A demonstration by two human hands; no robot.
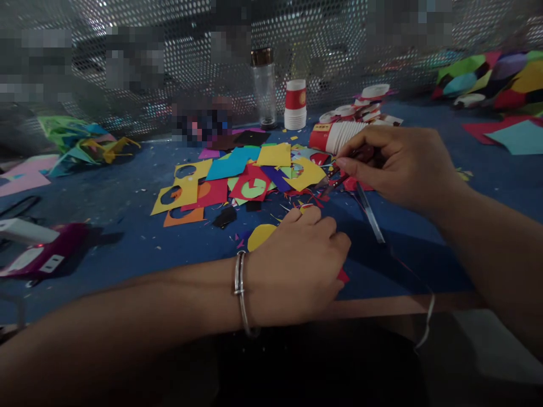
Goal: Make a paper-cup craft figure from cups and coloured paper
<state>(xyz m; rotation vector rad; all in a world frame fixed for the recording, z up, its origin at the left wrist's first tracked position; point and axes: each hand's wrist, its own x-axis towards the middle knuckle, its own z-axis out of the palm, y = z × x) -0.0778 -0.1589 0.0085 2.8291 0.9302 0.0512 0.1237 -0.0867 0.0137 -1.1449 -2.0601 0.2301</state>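
My left hand (pixel 303 263), with a silver bangle at the wrist, is closed near the table's front edge. A corner of red paper (pixel 343 276) pokes out beneath its curled fingers; the rest is hidden. Beside its knuckles lies a yellow paper disc (pixel 261 236). My right hand (pixel 399 164) is raised over the paper scraps, its fingers closed round what look like dark-handled scissors (pixel 337 182), tips pointing down and left. Below it a slim translucent stick (pixel 371 215) lies on the table. Cut paper squares (pixel 180 189) with round holes spread out ahead of both hands.
Stacked paper cups (pixel 296 104) and a clear bottle (pixel 265 93) stand at the back. More cups (pixel 335 137) lie on their side. A purple power strip (pixel 51 249) with a white plug is at left. Colourful paper crafts (pixel 487 79) sit back right; perforated mesh rises behind.
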